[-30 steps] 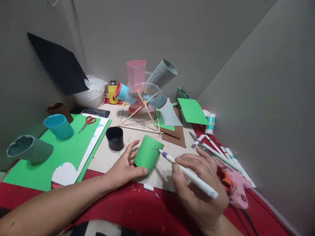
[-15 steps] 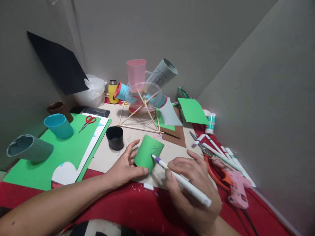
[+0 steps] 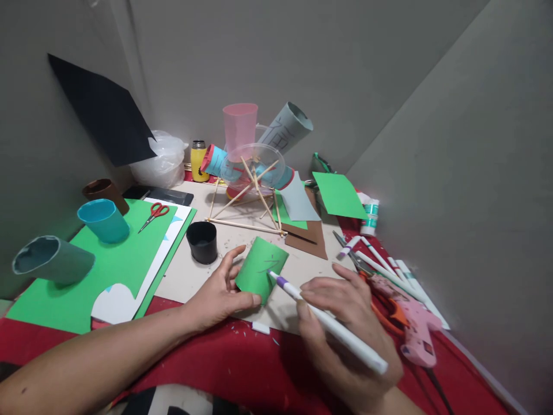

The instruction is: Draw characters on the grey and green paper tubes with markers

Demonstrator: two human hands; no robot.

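My left hand (image 3: 224, 294) grips a green paper tube (image 3: 259, 268) near the board's front edge, thumb along its lower end. Between the fingers of my right hand (image 3: 345, 328) is a white marker (image 3: 332, 323) with a purple collar. Its tip meets the tube's side, where a few thin dark strokes show. A small black paper cup (image 3: 202, 243) stands just left of the tube. Behind it rises a wheel of clear plastic discs (image 3: 276, 158) on a frame of wooden sticks (image 3: 242, 226), carrying a pink cup (image 3: 240, 129) and a grey tube (image 3: 287, 127) with dark writing.
Green sheets (image 3: 142, 230) on the left bear red-handled scissors (image 3: 156, 213), a blue cup (image 3: 103, 222), a grey-green cup (image 3: 64, 262) and a brown cup (image 3: 108, 193). At right lie several markers (image 3: 380, 268), orange-handled scissors (image 3: 386, 317) and a pink glue gun (image 3: 419, 340). A glue stick (image 3: 370, 218) stands behind.
The marker tip and my right hand have shifted slightly right, and the stroke on the green tube is longer. My left hand and the tube stay in place.
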